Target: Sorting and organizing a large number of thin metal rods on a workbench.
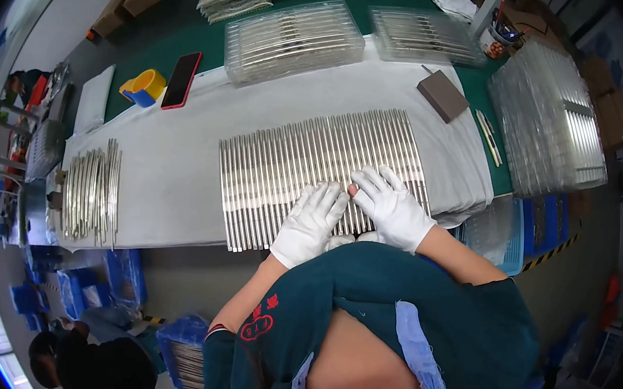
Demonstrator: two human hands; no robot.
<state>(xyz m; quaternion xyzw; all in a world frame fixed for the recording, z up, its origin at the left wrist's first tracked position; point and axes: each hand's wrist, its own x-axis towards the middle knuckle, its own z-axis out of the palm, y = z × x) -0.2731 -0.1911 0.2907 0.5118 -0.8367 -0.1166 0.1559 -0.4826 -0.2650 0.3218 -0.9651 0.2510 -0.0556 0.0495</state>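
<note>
A broad row of slim silvery metal rods [292, 158] lies side by side on a pale cloth [169, 179]. My left hand [307, 223], in a white glove, rests on the near part of the row with its fingers stretched out. My right hand [392, 209], gloved likewise, lies on the rods just right of it with fingers apart. A bare fingertip shows between the two hands. The thumbs are partly hidden near my body. Neither hand grips a rod. A smaller, looser group of rods [91, 194] lies at the cloth's left end.
Clear plastic trays of rods [293, 41] stand at the back, with a tall tray stack [551, 121] at right. A grey-brown box [443, 96], pens [489, 137], a phone [181, 80] and yellow-blue tape rolls [143, 87] lie around. Another person [96, 362] is at lower left.
</note>
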